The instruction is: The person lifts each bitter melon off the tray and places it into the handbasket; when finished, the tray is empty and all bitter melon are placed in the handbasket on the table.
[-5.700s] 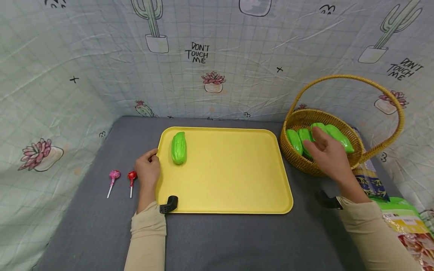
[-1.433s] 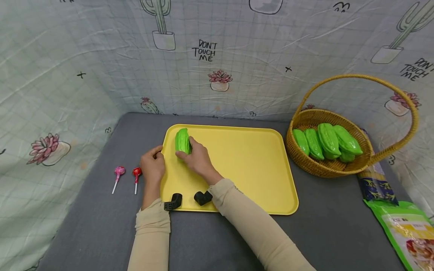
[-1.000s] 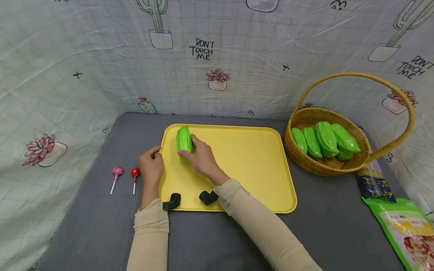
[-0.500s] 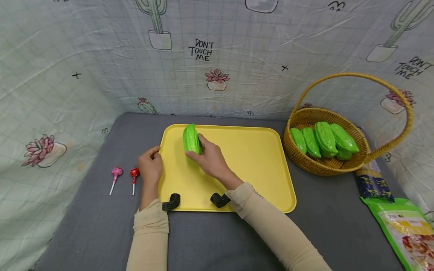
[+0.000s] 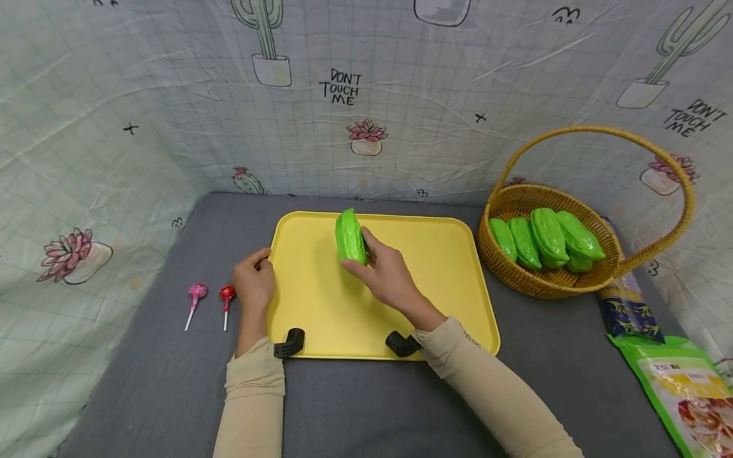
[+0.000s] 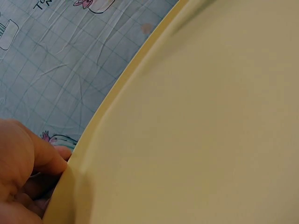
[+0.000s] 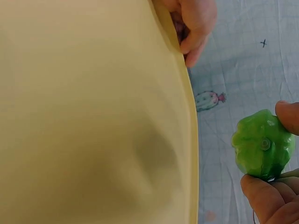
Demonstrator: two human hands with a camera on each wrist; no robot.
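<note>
My right hand (image 5: 389, 270) holds a green ridged toy gourd (image 5: 350, 236) between thumb and fingers, over the left-centre part of the yellow tray (image 5: 424, 299). In the right wrist view the gourd (image 7: 262, 144) shows its lobed end with a small round nub, and its shadow falls on the tray. At the tray's left rim, my left hand (image 5: 254, 280) grips the edge with curled fingers. The left wrist view has these fingers (image 6: 46, 156) right at the rim. To the right, a wicker basket (image 5: 515, 283) contains several similar green gourds (image 5: 548, 233).
A pink lollipop (image 5: 197, 291) and a red lollipop (image 5: 228, 292) lie left of the tray. The basket's tall handle (image 5: 607, 130) arches upward. Right of the basket lie a blue-and-gold packet (image 5: 630, 312) and a green food bag (image 5: 676, 375). A patterned cloth (image 5: 412, 152) stands behind the table.
My right hand has gone from the basket to the gourd lying at the tray's left, taken hold of it, lifted it and carried it rightward. My left hand has stayed on the rim.
</note>
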